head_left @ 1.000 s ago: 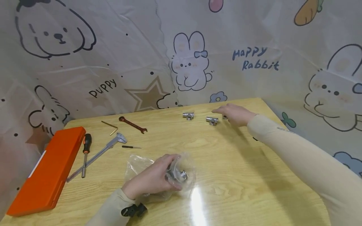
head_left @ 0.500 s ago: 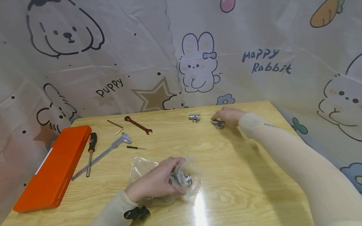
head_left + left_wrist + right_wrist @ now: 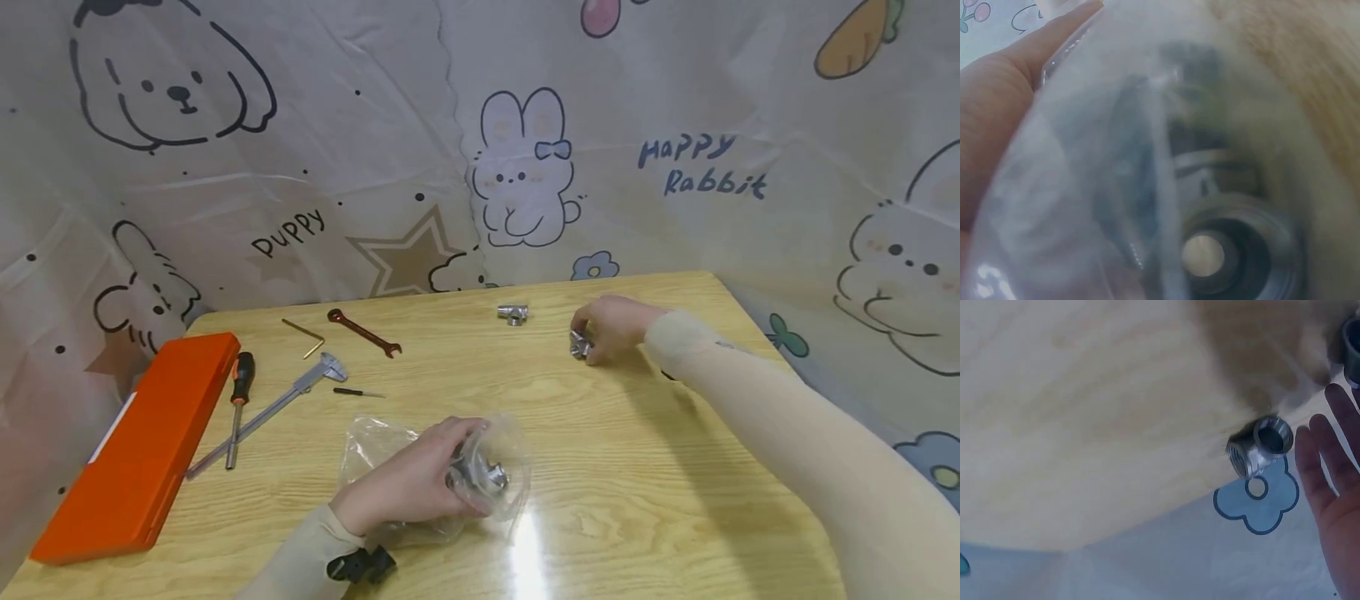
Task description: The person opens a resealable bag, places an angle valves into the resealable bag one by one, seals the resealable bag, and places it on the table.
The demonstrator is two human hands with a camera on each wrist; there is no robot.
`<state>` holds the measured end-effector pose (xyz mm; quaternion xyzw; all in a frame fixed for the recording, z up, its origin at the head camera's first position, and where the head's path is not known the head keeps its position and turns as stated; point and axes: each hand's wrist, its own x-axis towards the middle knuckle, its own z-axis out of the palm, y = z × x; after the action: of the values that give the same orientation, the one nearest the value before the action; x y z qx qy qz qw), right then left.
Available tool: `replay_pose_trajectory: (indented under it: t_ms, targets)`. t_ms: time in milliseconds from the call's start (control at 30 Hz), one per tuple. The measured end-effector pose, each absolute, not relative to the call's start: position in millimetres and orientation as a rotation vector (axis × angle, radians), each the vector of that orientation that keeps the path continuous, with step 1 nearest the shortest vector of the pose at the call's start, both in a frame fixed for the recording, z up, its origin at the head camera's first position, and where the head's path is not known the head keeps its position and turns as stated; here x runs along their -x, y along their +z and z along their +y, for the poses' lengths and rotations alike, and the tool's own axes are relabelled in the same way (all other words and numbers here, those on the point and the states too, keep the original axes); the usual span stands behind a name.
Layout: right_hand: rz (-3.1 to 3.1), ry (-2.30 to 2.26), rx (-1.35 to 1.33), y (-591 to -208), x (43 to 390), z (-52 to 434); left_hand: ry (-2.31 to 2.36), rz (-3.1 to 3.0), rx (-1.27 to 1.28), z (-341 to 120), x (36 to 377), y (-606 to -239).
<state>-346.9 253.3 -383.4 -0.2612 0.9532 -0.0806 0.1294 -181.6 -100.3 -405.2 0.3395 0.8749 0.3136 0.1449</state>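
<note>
My left hand point(image 3: 420, 479) grips a clear plastic bag point(image 3: 375, 442) low in the middle of the head view, with its mouth facing right. Metal fittings show inside; the left wrist view gives a close look at one fitting's round threaded opening point(image 3: 1229, 256) through the plastic point(image 3: 1066, 187). Farther back on the right, my right hand point(image 3: 617, 323) holds a silver pipe tee point(image 3: 579, 344) between thumb and fingers at the table. Another pipe tee point(image 3: 513, 314) lies to its left near the back edge. In the right wrist view a tee point(image 3: 1260, 447) sits beside the fingertips point(image 3: 1304, 437).
On the left lie an orange case point(image 3: 142, 450), a nut driver point(image 3: 241, 379) across a caliper point(image 3: 300, 387), a hex key point(image 3: 306, 331), a red-brown combination wrench point(image 3: 363, 333) and a small black-handled screwdriver point(image 3: 356, 392). A printed cloth point(image 3: 360, 125) hangs behind the wooden table point(image 3: 637, 500).
My right hand has come left and nearer, from over a fitting at the back to the tee, which has turned and shifted slightly nearer. The left hand keeps its grip on the bag.
</note>
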Motion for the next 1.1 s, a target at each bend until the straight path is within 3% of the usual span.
replay_pose_trajectory:
  t_ms: [233,700,1100]
  targets:
    - [2.772,-0.438,0.769,-386,312,256,0.912,2.516,-0.975,-100,182,-406]
    - [2.766,-0.863,0.81,-367,203,234,0.923,2.525,-0.987,-99,181,-407]
    - [2.836,-0.913,0.861,-371,150,207,0.957,2.511,-1.016,-98,182,-409]
